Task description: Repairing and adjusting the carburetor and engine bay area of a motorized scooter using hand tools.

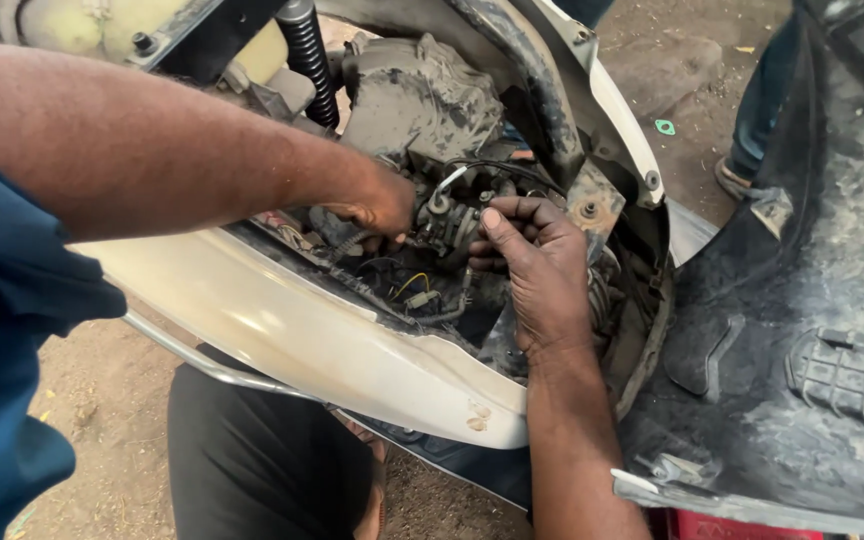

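Observation:
Both my hands reach into the open engine bay of a scooter with a cream side panel (282, 330). My left hand (382, 205) grips the left side of a small grimy carburettor (449, 222) in the middle of the bay. My right hand (537, 265) comes up from below and holds the carburettor's right side, thumb pressed on its top. Black hoses and a white-sheathed cable (452, 178) run to the carburettor. What lies between the fingers and the part is hidden.
A dirty grey air box (422, 95) and a black coil spring (307, 55) sit above the carburettor. A detached black plastic body panel (802, 330) lies at the right. Another person's leg and sandal (747, 120) stand on the dirt ground behind.

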